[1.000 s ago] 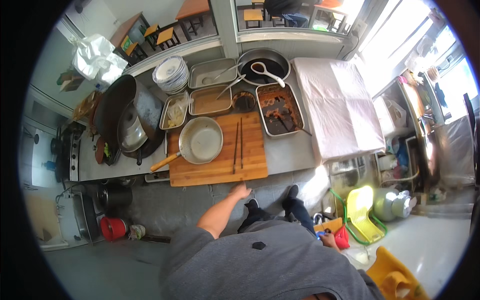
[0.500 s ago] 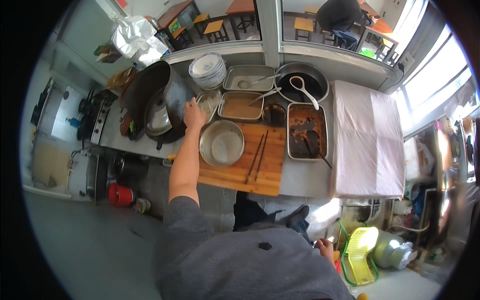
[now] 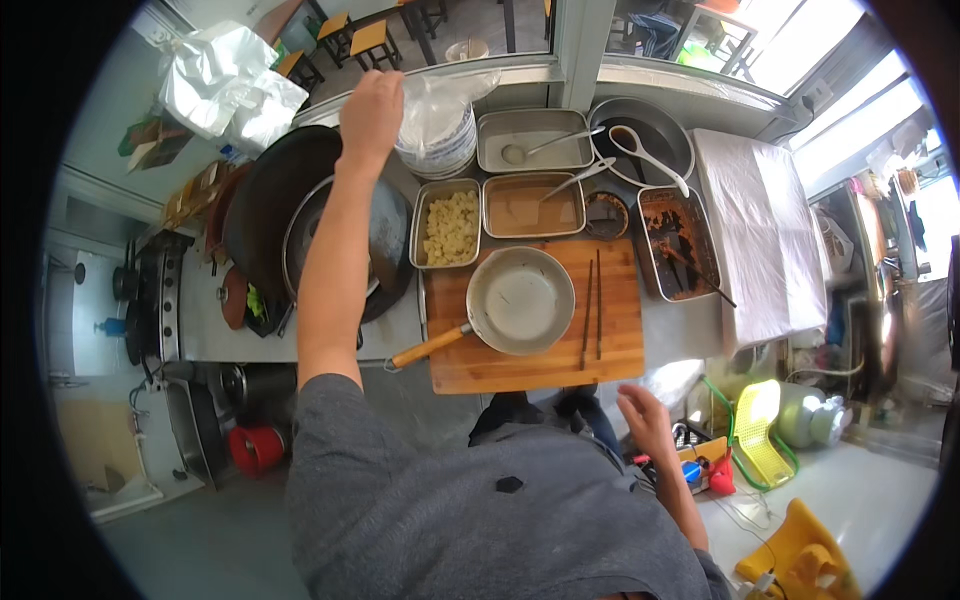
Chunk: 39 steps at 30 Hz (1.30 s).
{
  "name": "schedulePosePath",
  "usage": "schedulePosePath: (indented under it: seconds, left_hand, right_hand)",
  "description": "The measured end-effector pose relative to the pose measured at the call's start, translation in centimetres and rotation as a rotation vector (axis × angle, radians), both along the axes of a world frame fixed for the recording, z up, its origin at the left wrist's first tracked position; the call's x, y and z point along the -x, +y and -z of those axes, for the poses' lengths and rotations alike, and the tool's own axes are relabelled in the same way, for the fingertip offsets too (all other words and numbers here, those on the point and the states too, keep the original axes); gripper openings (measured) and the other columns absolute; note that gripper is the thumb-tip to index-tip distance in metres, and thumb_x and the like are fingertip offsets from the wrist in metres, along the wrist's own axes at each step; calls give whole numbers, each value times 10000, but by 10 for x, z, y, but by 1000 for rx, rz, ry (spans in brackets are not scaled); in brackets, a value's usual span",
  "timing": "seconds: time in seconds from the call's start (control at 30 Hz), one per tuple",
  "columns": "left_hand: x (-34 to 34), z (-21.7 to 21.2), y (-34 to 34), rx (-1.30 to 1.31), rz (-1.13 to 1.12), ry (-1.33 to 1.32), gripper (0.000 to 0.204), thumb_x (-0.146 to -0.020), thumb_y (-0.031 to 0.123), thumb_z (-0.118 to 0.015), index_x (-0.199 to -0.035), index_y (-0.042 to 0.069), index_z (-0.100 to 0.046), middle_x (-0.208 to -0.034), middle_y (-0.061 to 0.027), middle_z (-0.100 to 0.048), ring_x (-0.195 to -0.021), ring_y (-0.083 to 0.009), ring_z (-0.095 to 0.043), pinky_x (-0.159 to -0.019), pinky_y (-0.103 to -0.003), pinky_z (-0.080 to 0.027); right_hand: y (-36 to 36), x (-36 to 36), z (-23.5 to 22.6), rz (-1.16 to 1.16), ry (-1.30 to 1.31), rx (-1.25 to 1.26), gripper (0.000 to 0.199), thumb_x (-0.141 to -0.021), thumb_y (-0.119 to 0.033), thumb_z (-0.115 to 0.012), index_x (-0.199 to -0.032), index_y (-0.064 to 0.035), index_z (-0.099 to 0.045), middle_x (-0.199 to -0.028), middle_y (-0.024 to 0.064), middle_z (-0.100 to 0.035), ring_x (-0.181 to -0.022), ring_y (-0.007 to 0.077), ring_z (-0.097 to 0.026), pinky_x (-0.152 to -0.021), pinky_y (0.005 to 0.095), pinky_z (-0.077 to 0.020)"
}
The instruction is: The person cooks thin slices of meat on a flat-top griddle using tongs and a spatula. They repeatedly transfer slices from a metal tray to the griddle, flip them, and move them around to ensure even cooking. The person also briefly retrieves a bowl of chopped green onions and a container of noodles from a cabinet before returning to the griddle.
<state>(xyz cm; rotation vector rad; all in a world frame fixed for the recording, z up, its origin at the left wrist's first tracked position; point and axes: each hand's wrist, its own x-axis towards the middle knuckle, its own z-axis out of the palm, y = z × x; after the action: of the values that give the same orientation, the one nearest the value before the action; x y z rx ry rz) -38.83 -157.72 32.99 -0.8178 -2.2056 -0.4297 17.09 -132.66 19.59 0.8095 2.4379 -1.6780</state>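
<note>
My left hand (image 3: 372, 112) is raised over the back left of the counter, its fingers closed on a clear plastic sheet (image 3: 440, 108). The sheet hangs across a stack of patterned bowls (image 3: 447, 155). Below it, a metal tray (image 3: 418, 245) lies uncovered with pale yellow chunks (image 3: 452, 228) in it. My right hand (image 3: 643, 412) is in front of the counter's edge, fingers apart and holding nothing. A wooden-handled pan (image 3: 520, 302), its inside bare, stands on the wooden cutting board (image 3: 610, 340). Dark chopsticks (image 3: 591, 310) lie on the board to the pan's right.
A large dark pot (image 3: 262, 215) stands at left. Behind the board are a tray of brownish liquid (image 3: 520, 205), a tray with a ladle (image 3: 535, 140) and a basin of dark liquid (image 3: 668, 140). A sauce-smeared tray (image 3: 680, 245) sits right, beside a cloth-covered block (image 3: 765, 240).
My left hand has risen and moved away from the tray, taking the plastic sheet off it and over the bowls. My right hand has come up toward the counter's front edge.
</note>
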Motion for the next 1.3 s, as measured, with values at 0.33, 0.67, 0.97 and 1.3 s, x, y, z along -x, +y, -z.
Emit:
schedulePosePath:
  seconds: [0.33,0.67,0.97,1.3]
  left_hand:
    - [34,51,-21,75,-25,-138,288,-935,201,-669,-1197,82,-677,-1063,-105,-672,-976,-327,-680,-804,-431,-552]
    - [-165,-1,-100,-419,128,-658,315,-949,172,-721,-1223,23,-685,-1081,-115,-730,-826,-184,-700,-652,-297,-537]
    - [-267,106,-190,-479,28,-1142,240,-1007,120,-648,-1182,-36,-700,-1016,-93,-756,-880,-120,-695,-752,-276,-544]
    - [-392,168,-86,-24,661,-1435,199,-964,180,-680,-1096,36,-722,-992,-112,-735,-846,-212,-714,-701,-311,-554]
  right_hand:
    - [-90,267,-2,-381,303,-315,276,-960,-276,-622,-985,-29,-744,-929,192,-729,-861,380,-704,-765,492,-547]
    - [-147,408,66,-500,-311,-630,255,-863,-178,-640,-1037,-50,-775,-1115,188,-754,-1054,349,-733,-858,459,-601]
    - [-136,415,6,-368,-295,-114,273,-864,-170,-559,-848,42,-731,-738,166,-741,-637,246,-733,-626,368,-607]
    - [-77,167,-81,54,211,-168,271,-911,-194,-556,-825,56,-617,-636,190,-590,-567,269,-584,-579,415,-476]
